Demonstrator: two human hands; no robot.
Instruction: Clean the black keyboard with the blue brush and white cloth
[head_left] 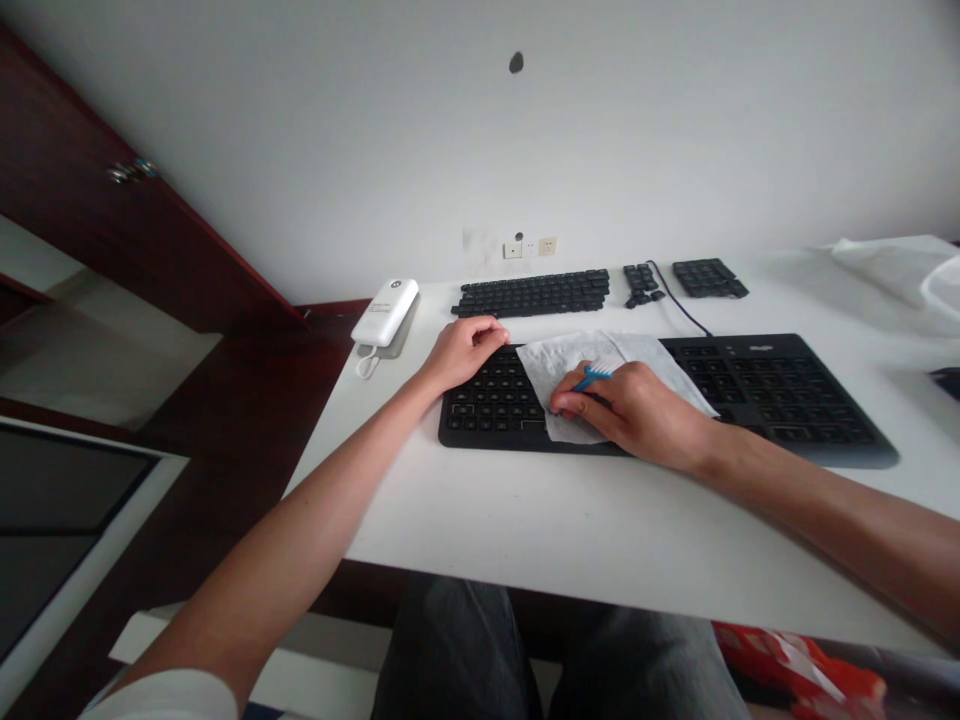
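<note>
A dark red door [112, 190] stands left of a pale wall [337, 130] with sockets [529, 247].

A white sleeve [169, 697], apparently short, shows on the left, with faded dark grey trousers [457, 650].

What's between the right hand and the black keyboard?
A thin white wipe, draped over part of the black keyboard, beneath the right hand; the head view shows it.
</note>
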